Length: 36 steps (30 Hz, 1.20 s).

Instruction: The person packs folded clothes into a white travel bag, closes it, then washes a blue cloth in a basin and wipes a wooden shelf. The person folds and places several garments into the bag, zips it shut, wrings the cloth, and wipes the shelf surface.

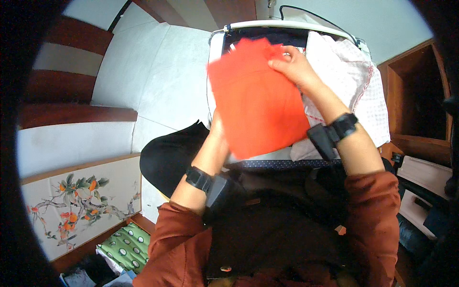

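Before me is a red folded cloth, held up in both hands, its top edge uneven and slightly blurred. My right hand pinches its upper right corner between thumb and fingers. Behind the cloth's lower left side is my left hand, bearing it from beneath with its fingers hidden. Under the cloth stands a fabric bin with a white tubular rim and a dark inside. A white checked cloth with red trim lies over the bin's right side. Both wrists wear black strapped devices.
An open wooden cabinet stands at the right. Black fabric lies left of the bin, on pale floor tiles. Lower left are a panel painted with fruit branches and green patterned fabric. Wooden steps rise at upper left.
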### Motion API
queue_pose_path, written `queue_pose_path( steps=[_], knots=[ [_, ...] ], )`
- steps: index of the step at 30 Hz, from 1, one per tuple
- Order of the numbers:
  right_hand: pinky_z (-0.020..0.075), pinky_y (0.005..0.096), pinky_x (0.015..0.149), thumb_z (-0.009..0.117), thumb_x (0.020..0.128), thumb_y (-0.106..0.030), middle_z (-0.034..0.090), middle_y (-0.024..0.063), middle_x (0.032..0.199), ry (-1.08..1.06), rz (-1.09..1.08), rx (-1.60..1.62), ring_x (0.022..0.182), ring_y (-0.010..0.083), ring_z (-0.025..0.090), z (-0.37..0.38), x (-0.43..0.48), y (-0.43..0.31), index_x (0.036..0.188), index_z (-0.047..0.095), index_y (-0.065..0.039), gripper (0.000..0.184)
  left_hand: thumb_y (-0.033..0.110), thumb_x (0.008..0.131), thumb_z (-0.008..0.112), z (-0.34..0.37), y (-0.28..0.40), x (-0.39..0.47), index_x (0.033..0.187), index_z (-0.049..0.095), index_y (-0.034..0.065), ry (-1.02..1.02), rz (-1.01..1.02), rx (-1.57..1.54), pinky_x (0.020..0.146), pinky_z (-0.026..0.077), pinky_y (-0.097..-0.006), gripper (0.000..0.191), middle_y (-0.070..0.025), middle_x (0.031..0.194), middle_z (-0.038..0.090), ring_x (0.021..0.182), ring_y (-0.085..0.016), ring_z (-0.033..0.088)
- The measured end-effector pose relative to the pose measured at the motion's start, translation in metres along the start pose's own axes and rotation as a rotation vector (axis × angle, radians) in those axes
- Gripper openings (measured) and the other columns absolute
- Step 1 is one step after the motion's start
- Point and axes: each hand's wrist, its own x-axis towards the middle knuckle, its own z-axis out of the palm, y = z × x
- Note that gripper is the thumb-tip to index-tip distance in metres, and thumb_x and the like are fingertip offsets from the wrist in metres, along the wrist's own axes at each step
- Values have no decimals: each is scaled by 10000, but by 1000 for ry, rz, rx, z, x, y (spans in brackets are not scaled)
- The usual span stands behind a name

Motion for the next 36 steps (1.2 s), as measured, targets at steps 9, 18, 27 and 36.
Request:
queue_pose_path(
  steps=[9,18,27,36],
  knots=[
    [138,618,1050,532,806,-524,140,156,1504,-364,-480,-1023,1379,411,81,64,-35,98,1395,351,-211,691,256,956,464,12,-10,8,1450,107,81,374,256,588,1011,362,-364,634,-169,1439,283,1284,-267,351],
    [98,612,1070,537,805,-332,46,144,1525,-459,-172,-1134,1396,388,16,105,7,106,1428,292,-220,678,206,892,508,-24,-44,25,1409,245,16,350,301,1314,1105,187,-414,611,-272,1437,240,1349,-389,217],
    [302,450,1047,666,722,-103,454,243,1258,378,-582,-1015,1222,385,393,-90,-62,47,1195,494,8,516,377,852,576,0,-50,16,1417,302,192,26,166,1866,1070,171,-572,655,-183,1502,118,1389,-389,46],
    [512,322,760,627,818,-218,641,161,1002,437,364,-52,884,227,634,-128,-87,41,1164,530,77,464,301,813,620,24,-41,10,1396,341,174,-64,-81,2062,1076,190,-567,658,-173,1506,107,1389,-397,45]
  ],
)
